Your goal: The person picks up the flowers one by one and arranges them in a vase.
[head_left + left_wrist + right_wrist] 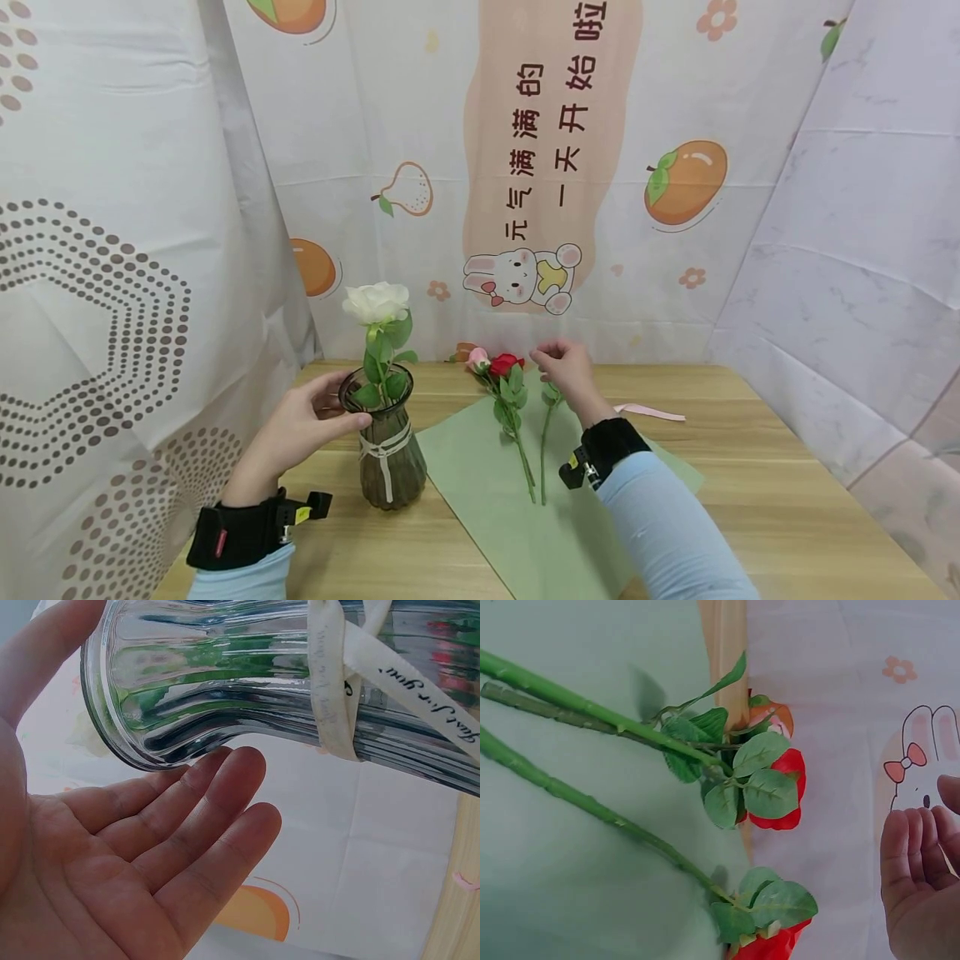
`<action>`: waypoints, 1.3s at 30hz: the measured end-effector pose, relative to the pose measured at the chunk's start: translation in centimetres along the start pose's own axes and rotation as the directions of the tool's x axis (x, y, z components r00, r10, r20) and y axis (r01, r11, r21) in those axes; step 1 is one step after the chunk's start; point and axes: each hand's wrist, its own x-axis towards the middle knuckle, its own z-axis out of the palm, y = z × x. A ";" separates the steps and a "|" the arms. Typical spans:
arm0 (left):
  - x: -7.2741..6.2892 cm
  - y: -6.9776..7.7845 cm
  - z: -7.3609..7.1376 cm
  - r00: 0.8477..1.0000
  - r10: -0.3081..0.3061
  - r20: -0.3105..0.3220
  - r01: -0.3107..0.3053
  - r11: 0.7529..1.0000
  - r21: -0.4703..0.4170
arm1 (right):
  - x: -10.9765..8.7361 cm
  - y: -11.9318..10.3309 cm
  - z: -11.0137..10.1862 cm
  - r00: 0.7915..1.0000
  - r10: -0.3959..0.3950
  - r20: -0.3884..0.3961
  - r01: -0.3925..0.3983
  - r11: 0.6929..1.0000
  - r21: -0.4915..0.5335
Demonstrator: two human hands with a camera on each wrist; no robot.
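A grey glass vase [392, 473] with a white ribbon tied round it stands on the table, a white rose [377, 303] upright inside. My left hand [315, 421] is at its rim, thumb in front and fingers at the far side. In the left wrist view those fingers [217, 825] lie fairly straight beside the vase neck. On green paper lie a pink rose [477, 358], a red rose [506, 365] and a second red rose [772, 946]. Over the flower heads hovers my right hand [570, 375], fingers loosely bent, with nothing visible in it.
The green paper [465, 450] covers the middle of the wooden table [780, 500]. A pink ribbon [651, 411] lies at its right side. Behind the table hangs a printed curtain [420, 100], and more cloth hangs at both sides.
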 end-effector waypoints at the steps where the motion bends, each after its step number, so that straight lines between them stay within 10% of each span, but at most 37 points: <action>1: 0.0 0.0 0.0 1.000 0.000 0.000 0.000 1.000 0.000 | 0.0 0.2 0.1 1.000 0.004 0.005 -0.003 1.000 -0.004; 13: -0.2 0.0 -0.2 1.000 -0.013 0.001 0.013 1.000 0.003 | -0.1 2.3 0.2 0.995 0.076 0.066 -0.063 0.980 -0.188; 27: -0.4 0.3 -0.3 1.000 -0.015 0.004 0.015 1.000 -0.020 | -0.2 4.2 0.1 0.981 0.111 0.161 -0.013 0.859 -0.513; 39: -0.2 0.1 -0.1 1.000 -0.014 0.006 0.014 1.000 -0.010 | -0.5 5.7 0.0 0.989 -0.028 0.143 0.115 0.753 -0.648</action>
